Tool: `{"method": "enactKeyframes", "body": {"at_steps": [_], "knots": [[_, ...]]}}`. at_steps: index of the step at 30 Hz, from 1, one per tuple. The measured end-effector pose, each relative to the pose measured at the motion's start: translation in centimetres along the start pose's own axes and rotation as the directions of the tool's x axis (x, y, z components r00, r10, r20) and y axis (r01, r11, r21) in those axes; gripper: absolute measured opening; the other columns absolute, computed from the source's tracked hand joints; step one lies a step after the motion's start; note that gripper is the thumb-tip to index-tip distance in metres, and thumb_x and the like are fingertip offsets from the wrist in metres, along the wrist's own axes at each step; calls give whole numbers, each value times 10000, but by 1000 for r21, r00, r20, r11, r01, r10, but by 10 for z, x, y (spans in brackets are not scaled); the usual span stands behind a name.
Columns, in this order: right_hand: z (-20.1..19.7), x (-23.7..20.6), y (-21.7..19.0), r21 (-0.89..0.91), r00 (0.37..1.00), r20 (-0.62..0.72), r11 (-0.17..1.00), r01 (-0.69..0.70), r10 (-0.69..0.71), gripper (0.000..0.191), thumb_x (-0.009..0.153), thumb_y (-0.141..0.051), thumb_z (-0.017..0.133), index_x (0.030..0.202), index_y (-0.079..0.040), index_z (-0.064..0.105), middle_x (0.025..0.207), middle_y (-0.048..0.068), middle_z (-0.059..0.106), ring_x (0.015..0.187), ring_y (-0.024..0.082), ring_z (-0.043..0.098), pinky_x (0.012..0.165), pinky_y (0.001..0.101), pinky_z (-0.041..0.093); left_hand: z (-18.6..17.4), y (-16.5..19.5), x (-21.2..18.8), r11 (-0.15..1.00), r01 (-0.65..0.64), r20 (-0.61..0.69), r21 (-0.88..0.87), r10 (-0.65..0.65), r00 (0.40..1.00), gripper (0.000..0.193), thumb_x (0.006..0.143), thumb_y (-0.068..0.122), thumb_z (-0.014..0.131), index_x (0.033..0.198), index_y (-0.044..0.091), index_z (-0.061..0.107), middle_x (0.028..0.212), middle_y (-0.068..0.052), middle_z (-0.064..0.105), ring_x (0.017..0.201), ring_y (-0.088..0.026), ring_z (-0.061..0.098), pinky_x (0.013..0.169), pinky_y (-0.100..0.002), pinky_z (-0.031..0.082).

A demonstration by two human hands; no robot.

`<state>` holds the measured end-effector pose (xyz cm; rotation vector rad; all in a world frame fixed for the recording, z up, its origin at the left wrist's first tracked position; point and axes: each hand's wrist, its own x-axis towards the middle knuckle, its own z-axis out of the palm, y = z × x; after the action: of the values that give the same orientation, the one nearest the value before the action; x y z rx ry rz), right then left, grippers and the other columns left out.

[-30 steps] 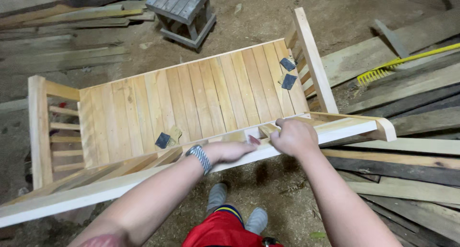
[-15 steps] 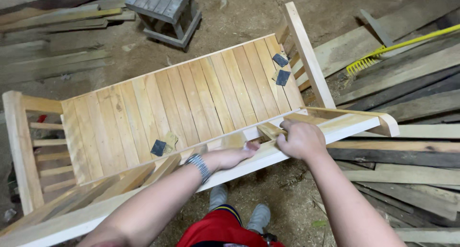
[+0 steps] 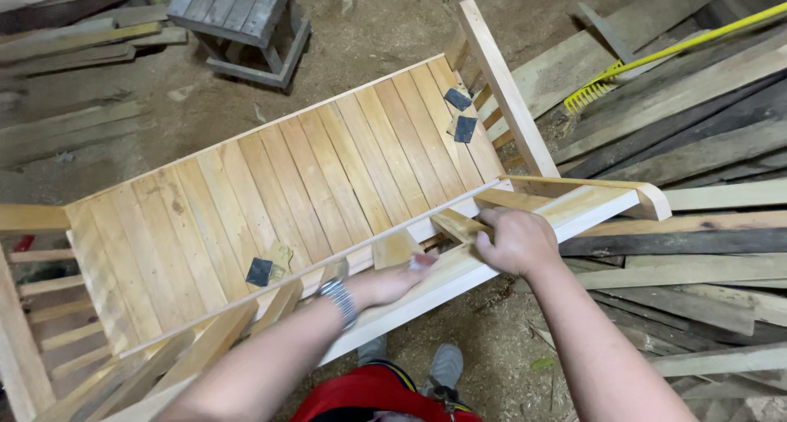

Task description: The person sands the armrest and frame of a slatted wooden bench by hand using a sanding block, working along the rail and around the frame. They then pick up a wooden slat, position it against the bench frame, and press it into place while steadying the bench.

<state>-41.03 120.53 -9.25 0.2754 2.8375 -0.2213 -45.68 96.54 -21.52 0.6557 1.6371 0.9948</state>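
the wooden bench point(image 3: 328, 176) lies across the dirt floor point(image 3: 385, 29), closer under me than a second ago. my right hand point(image 3: 515, 240) stays clenched on its top rail point(image 3: 574, 209); my left hand point(image 3: 393, 281) rests flat there, fingers released, sandpaper squares point(image 3: 461, 115) on the seat.

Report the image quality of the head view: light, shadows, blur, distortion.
Head view: even, soft light; the wooden bench is sharp, with faint shadows only; the left hand shows slight blur at its fingertips; the right hand is crisp; wide-angle bending shows at the edges.
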Motion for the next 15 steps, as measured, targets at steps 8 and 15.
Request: {"method": "enactKeyframes", "body": {"at_steps": [8, 15], "knots": [[5, 5, 2, 3, 1000, 1, 1000, -15, 15, 496, 793, -371, 604, 1236, -167, 693, 1089, 149, 734, 1027, 337, 684, 906, 485, 535, -12, -4, 11, 992, -102, 88, 80, 95, 992, 661, 1055, 451, 269, 1581, 52, 316, 1652, -154, 338, 1535, -248, 287, 1252, -345, 210], [11, 6, -2, 10, 998, -68, 1000, 14, -13, 455, 782, -371, 602, 1171, -167, 724, 1095, 127, 737, 1035, 327, 687, 903, 472, 545, -18, -23, -39, 991, -62, 143, 116, 45, 989, 664, 1062, 449, 203, 1619, 94, 136, 1729, -73, 30, 1587, -184, 9, 1260, -317, 62]]}}
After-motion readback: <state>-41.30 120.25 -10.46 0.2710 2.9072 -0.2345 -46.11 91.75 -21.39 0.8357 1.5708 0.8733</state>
